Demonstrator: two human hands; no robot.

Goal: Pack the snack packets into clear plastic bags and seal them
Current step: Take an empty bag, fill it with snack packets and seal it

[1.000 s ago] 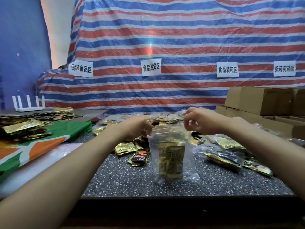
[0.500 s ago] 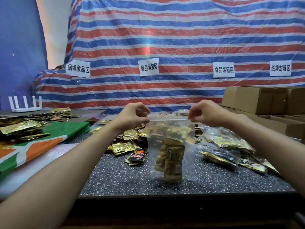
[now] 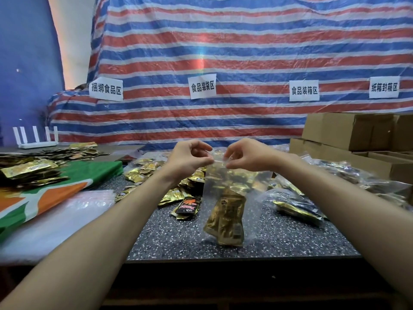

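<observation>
— Over the speckled worktop (image 3: 279,238), who's got the clear bag (image 3: 223,182)?
— Left hand (image 3: 190,157) and right hand (image 3: 248,156), each with a pinch grip on its top edge, close together. Gold packets (image 3: 228,220) sag inside. Loose packets (image 3: 178,193) crowd behind it, filled bags (image 3: 295,204) sit just right, cardboard boxes (image 3: 346,130) beyond.

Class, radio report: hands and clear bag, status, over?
Left hand, right hand both pinch top edge of clear plastic bag. Gold foil snack packets inside, seal unconfirmed. Nothing blocking.
</observation>
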